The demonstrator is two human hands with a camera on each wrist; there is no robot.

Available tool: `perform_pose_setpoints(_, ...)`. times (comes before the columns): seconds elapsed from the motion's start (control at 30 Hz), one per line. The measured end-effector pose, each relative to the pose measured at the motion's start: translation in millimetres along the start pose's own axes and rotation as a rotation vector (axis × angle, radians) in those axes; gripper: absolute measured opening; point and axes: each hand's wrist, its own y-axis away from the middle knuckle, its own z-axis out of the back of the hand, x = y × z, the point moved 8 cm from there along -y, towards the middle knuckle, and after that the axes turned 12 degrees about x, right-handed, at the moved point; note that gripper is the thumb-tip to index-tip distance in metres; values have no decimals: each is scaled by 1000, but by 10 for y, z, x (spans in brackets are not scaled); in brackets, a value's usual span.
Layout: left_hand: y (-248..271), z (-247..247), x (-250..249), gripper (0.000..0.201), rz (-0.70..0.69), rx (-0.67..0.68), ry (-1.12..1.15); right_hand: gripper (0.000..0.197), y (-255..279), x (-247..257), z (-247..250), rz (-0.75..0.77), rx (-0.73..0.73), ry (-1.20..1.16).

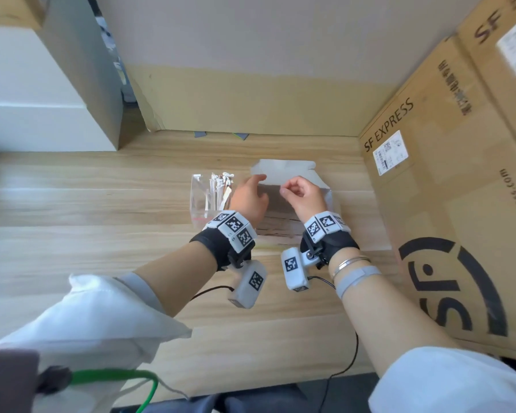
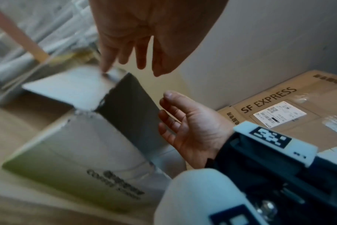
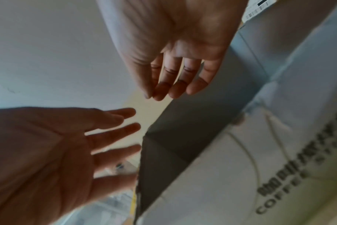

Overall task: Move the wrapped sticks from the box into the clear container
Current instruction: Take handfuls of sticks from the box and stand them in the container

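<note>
1. Clear container (image 1: pixel 201 204), centre-left of the head view, holds upright wrapped sticks (image 1: pixel 221 186).
2. Left hand (image 1: pixel 249 198): fingers spread, empty, at the box's left edge.
3. Box (image 1: pixel 283 225), centre, open.
4. Right hand (image 1: pixel 304 195): fingers loosely curled, empty, above the box.

- On the desk (image 1: pixel 102 204) we had the clear container (image 1: pixel 201 201) just left of the box (image 1: pixel 283 204), sticks (image 1: pixel 221 186) standing in it.
- Our left hand (image 1: pixel 248 198) and right hand (image 1: pixel 304 198) hung over the box.
- Shipping cartons (image 1: pixel 447 174) stood at right.
</note>
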Motion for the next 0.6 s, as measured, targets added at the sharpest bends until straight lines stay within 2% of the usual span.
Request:
perform_pose_setpoints(0.17, -70, -253, 232, 74, 189, 116, 18, 5, 42, -137, 75, -39, 14, 91)
perform_pose_setpoints(0.33, -101, -301, 408, 73, 352, 164, 25, 11, 34, -279, 44, -117, 81, 175)
perform_pose_setpoints(0.43, -141, -286, 426, 77, 340, 151, 22, 16, 47, -376, -13, -187, 127, 171)
perform_pose_setpoints(0.53, -144, -276, 338, 76, 242, 123, 68, 26, 77, -368, -58, -200, 161, 179)
perform_pose_setpoints(0.6, -124, -264, 276, 76, 166, 96, 104, 32, 90, -387, -102, -235, 186, 274)
